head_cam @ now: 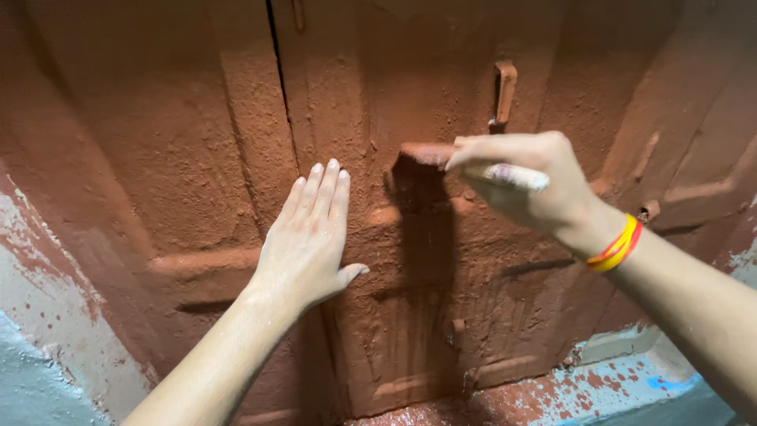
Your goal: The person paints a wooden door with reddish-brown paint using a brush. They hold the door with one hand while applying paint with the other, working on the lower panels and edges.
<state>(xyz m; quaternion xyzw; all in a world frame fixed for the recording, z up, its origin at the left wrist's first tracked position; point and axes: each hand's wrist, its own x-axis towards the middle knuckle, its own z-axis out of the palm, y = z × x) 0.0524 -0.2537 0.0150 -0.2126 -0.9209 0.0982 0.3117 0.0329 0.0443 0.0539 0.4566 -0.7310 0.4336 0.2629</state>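
1. The subject of the work is a reddish-brown painted double door (378, 260) with a rough, grainy coating. It fills most of the view, directly in front of the person, and both hands are on it.

2. The right hand (520, 185) is closed around a small tool. Only a white-smeared part of the tool (516, 176) shows between the fingers, so its kind cannot be told. The fingertips point left and press against a raised ledge (422, 151) on the right door leaf, at about mid-height.

3. The left hand (307, 241) lies flat and open against the door, fingers together and pointing up, thumb spread to the right. It holds nothing. It rests just right of the vertical seam (280, 87) between the two leaves, and just left of the ledge.

4. The right wrist carries a band of red and yellow threads (617, 246).

5. A small upright handle (503, 93), coated in the same brown, sits on the right leaf above the right hand, apart from it.

6. Raised horizontal ribs cross both leaves at about wrist level. A dark shadow falls below the ledge.

7. Around the door, the wall (35, 315) at lower left is pale grey-blue with brown paint blotches; the strip (623, 379) at lower right shows the same pale surface with brown speckles.
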